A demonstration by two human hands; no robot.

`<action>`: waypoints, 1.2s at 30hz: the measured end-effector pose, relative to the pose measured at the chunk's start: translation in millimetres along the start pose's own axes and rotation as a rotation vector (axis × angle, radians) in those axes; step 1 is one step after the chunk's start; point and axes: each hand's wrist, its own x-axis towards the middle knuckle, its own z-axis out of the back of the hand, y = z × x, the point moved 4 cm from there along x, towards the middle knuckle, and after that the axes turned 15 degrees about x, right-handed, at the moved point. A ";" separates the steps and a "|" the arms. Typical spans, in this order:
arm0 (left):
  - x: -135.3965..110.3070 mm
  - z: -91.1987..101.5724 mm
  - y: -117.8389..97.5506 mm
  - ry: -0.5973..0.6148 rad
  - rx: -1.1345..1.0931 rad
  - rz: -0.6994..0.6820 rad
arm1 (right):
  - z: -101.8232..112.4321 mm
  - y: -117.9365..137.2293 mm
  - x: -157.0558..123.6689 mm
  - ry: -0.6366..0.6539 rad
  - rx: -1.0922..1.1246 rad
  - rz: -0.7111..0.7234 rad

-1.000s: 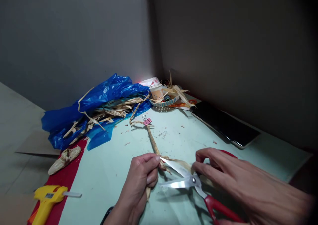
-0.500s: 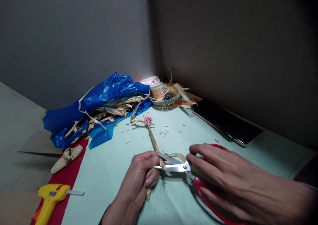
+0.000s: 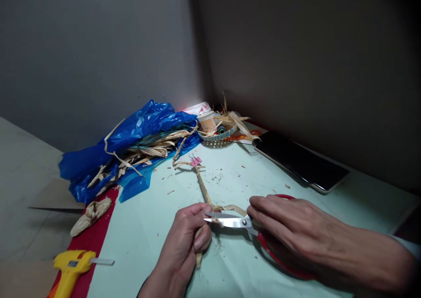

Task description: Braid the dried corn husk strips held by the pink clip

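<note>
My left hand (image 3: 189, 232) is closed, pinching the near end of a braided cord of dry, straw-coloured fibre (image 3: 204, 189). A loose strip pokes out below its fingers. My right hand (image 3: 296, 228) grips red-handled scissors (image 3: 230, 221), their blades pointing left and nearly together across the strands beside my left fingertips. Farther back, a pink binder clip (image 3: 195, 161) sits on the braid, which carries on to the blue plastic bag.
A blue plastic bag (image 3: 144, 118) of dry fibre strips lies at the back left. Behind stands a basket (image 3: 219, 136) of odds and ends; a dark tablet-like device (image 3: 299, 162) is on the right. A yellow glue gun (image 3: 70, 265) and a fibre bundle (image 3: 90, 217) lie at left.
The scissor blades have come together from a wider gap across the strands by my left hand. My right hand has closed its grip; my left keeps its pinch.
</note>
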 end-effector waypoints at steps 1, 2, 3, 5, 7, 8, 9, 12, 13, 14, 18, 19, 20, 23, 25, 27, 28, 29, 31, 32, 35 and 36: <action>-0.4 -0.6 -0.2 -0.003 0.005 -0.001 | -2.1 -0.4 -0.3 0.046 0.000 -0.014; -0.9 -1.2 -0.3 -0.004 0.010 -0.002 | -4.1 -0.5 -0.7 0.094 0.004 -0.030; -1.3 -1.5 -0.3 -0.006 0.016 -0.003 | -5.8 -0.6 -1.2 0.135 0.006 -0.048; -1.9 -1.3 -0.1 -0.013 0.025 -0.010 | -7.1 0.1 -1.8 0.169 0.013 -0.071; -2.4 -0.6 0.5 -0.013 0.030 -0.019 | -7.3 0.7 -2.3 0.186 0.025 -0.093; -2.6 -0.3 0.6 -0.011 0.031 -0.026 | -6.8 0.9 -2.5 0.192 0.028 -0.109; -2.8 -0.1 0.7 -0.006 0.033 -0.035 | -5.7 1.4 -2.8 0.196 0.033 -0.124; -3.2 -0.2 0.9 0.000 0.047 -0.060 | 2.4 6.7 -3.5 0.170 0.054 -0.138; -3.2 -0.1 1.0 -0.007 0.052 -0.067 | 7.1 9.6 -3.4 0.136 0.060 -0.125; -3.0 0.0 1.3 -0.014 0.056 -0.072 | 12.1 12.5 -3.2 0.100 0.065 -0.109; -1.7 -0.4 2.1 -0.013 0.084 -0.098 | 28.8 6.3 -1.5 -0.024 0.004 -0.130; -1.5 -0.6 2.2 -0.012 0.093 -0.100 | 30.8 -2.3 -1.1 -0.030 -0.039 -0.177; -1.6 -0.9 2.3 -0.012 0.104 -0.102 | 32.0 -13.1 -0.8 -0.029 -0.091 -0.233; -2.5 -2.0 2.2 -0.032 0.150 -0.113 | 29.0 -48.1 0.9 0.064 -0.188 -0.372; -3.3 -2.9 2.5 -0.052 0.188 -0.127 | 25.2 -63.2 5.7 0.116 -0.205 -0.391; -3.5 -3.6 3.0 -0.078 0.225 -0.143 | 21.6 -69.2 14.3 0.150 -0.213 -0.408; -3.5 -3.9 3.2 -0.089 0.244 -0.151 | 20.2 -69.7 19.6 0.166 -0.215 -0.431; -3.5 -4.1 3.4 -0.099 0.263 -0.158 | 19.0 -69.3 25.2 0.184 -0.212 -0.461; -3.4 -4.7 3.7 -0.103 0.297 -0.158 | 17.3 -67.1 36.1 0.216 -0.199 -0.516; -3.4 -5.0 3.7 -0.100 0.311 -0.156 | 16.4 -65.8 41.0 0.233 -0.182 -0.523; -3.7 -5.2 3.0 -0.089 0.322 -0.160 | 13.2 -64.5 51.0 0.243 -0.102 -0.488; -3.7 -4.9 2.9 -0.088 0.318 -0.163 | 12.0 -64.9 52.8 0.229 -0.073 -0.468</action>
